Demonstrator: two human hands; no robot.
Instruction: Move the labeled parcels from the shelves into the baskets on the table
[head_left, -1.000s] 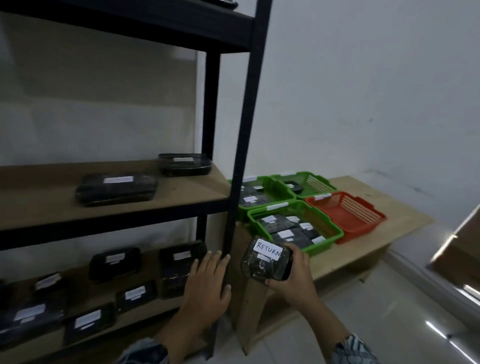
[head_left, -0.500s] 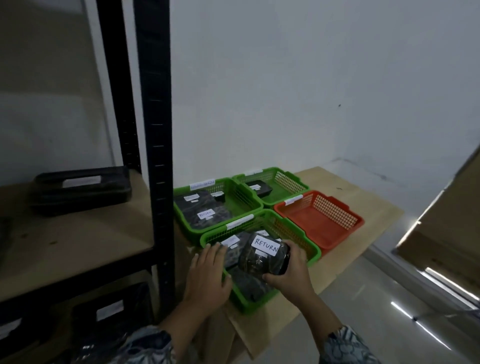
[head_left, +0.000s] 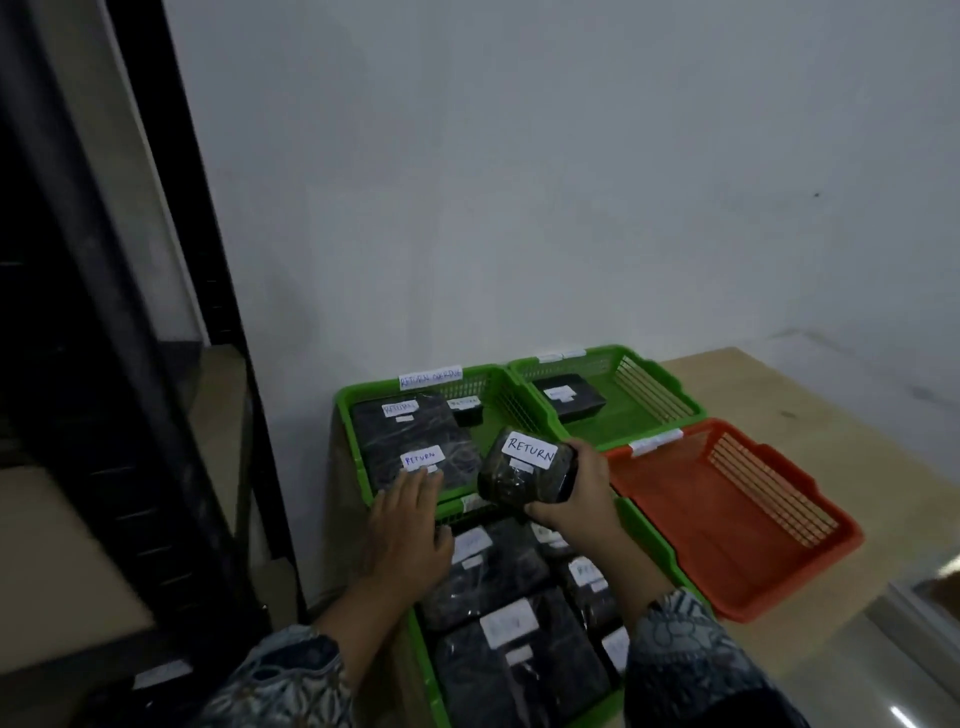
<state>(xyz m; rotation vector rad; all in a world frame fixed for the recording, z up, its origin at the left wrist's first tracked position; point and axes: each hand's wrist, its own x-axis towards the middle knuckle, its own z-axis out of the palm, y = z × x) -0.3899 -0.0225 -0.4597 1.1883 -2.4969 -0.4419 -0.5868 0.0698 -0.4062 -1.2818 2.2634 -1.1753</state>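
Note:
My right hand (head_left: 576, 493) grips a small dark parcel (head_left: 519, 478) with a white label reading RETURN. It hangs over the divide between the far-left green basket (head_left: 345, 415) and the near green basket (head_left: 654, 540). My left hand (head_left: 410, 540) is flat, fingers apart, over the rims where those two baskets meet, holding nothing. The far-left basket carries a tag and holds labeled parcels (head_left: 415, 447). Several labeled parcels (head_left: 514, 644) fill the near basket.
A second far green basket (head_left: 670, 384) holds one dark parcel (head_left: 569, 400). An orange basket (head_left: 753, 551) stands to the right with nothing visible in it. All rest on a wooden table (head_left: 831, 415). The black shelf post (head_left: 171, 312) rises at the left.
The view has swung right and down from the shelf to the baskets. My right hand has carried the RETURN parcel forward over the green baskets, and my left hand has come along beside it.

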